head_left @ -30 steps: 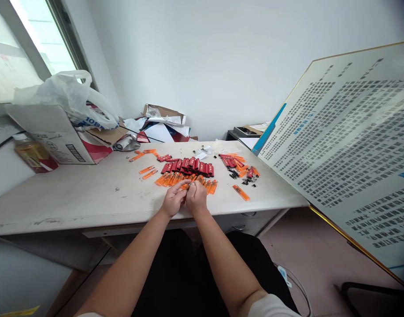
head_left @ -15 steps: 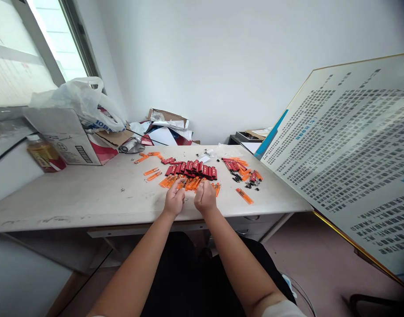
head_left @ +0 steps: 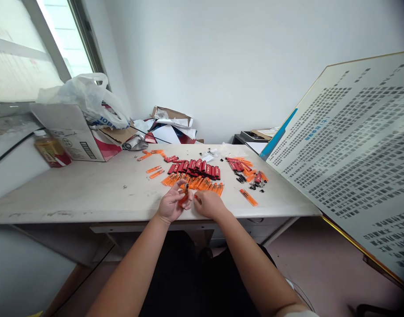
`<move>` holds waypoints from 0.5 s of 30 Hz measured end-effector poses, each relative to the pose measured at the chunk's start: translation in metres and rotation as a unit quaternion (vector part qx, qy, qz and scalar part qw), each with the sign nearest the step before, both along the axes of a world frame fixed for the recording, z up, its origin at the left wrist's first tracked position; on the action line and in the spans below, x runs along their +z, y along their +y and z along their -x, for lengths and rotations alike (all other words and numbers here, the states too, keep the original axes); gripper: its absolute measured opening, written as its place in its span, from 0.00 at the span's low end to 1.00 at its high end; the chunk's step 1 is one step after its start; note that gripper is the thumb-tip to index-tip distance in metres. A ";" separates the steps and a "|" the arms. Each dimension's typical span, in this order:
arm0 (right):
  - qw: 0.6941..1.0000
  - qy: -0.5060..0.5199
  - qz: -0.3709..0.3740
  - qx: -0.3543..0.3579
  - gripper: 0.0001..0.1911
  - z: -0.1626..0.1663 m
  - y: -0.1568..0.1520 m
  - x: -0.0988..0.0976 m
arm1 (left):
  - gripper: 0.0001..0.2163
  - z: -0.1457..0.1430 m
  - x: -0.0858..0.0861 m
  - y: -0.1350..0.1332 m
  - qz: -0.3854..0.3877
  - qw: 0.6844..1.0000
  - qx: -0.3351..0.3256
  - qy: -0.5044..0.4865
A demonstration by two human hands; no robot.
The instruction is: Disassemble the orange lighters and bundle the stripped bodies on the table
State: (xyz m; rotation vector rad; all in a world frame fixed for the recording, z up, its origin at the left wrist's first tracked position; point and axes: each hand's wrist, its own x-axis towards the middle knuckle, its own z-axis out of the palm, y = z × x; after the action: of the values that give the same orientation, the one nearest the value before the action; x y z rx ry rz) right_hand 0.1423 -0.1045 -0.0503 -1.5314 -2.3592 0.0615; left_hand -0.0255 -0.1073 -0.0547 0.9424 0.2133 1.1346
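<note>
My left hand (head_left: pixel 171 203) holds an orange see-through lighter (head_left: pixel 184 193), its dark top end pointing up between thumb and fingers. Just to the right, my right hand (head_left: pixel 208 204) is closed with its back towards me. A small bit of red shows at its fingertips, too small to name. Right behind both hands lies a row of orange lighters (head_left: pixel 202 182). Beyond that row sits a pile of red lighter-shaped pieces (head_left: pixel 198 166) with pale print.
On the right are small black and metal parts (head_left: pixel 254 186), more red and orange pieces, and a single orange lighter (head_left: pixel 248 197). A cardboard box (head_left: pixel 72 136) with a plastic bag (head_left: pixel 89 97) and a bottle (head_left: pixel 51 149) stand left. A large printed board (head_left: pixel 347 145) leans at right.
My left hand has turned palm up, bringing the orange lighter into sight. My right hand has rolled over so its back shows. The view has shifted slightly.
</note>
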 end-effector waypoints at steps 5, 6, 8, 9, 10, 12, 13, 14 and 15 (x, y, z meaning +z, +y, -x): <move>0.997 -0.083 0.003 -0.007 0.18 0.001 -0.002 0.003 | 0.13 0.002 -0.002 0.001 0.002 1.000 0.006 -0.022; 0.996 -0.088 0.002 -0.007 0.18 0.000 -0.003 0.003 | 0.13 0.003 -0.002 0.001 0.003 1.000 0.009 -0.023; 0.996 -0.091 0.004 -0.011 0.18 -0.001 -0.005 0.002 | 0.14 0.003 -0.003 0.001 0.003 1.000 0.013 -0.024; 0.996 -0.092 0.005 -0.013 0.19 -0.001 -0.005 0.002 | 0.14 0.004 -0.003 0.001 0.003 1.000 0.013 -0.024; 0.996 -0.092 0.006 -0.015 0.19 -0.001 -0.006 0.001 | 0.15 0.004 -0.004 0.002 0.003 1.000 0.012 -0.024; 0.996 -0.092 0.007 -0.017 0.20 -0.001 -0.006 0.000 | 0.14 0.004 -0.004 0.002 0.003 1.000 0.009 -0.027; 0.996 -0.090 0.006 -0.019 0.20 -0.001 -0.007 -0.001 | 0.14 0.005 -0.004 0.002 0.004 1.000 0.008 -0.030; 0.996 -0.088 0.003 -0.020 0.20 -0.001 -0.007 -0.001 | 0.13 0.005 -0.004 0.002 0.006 0.999 0.005 -0.032; 0.996 -0.084 0.000 -0.020 0.20 -0.001 -0.007 -0.002 | 0.13 0.005 -0.004 0.001 0.009 0.999 0.003 -0.034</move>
State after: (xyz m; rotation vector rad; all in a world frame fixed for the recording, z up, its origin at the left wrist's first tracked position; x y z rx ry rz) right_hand 0.1436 -0.1115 -0.0520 -1.6421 -2.4546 -0.0794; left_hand -0.0306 -0.1060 -0.0583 0.8867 0.1705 1.1661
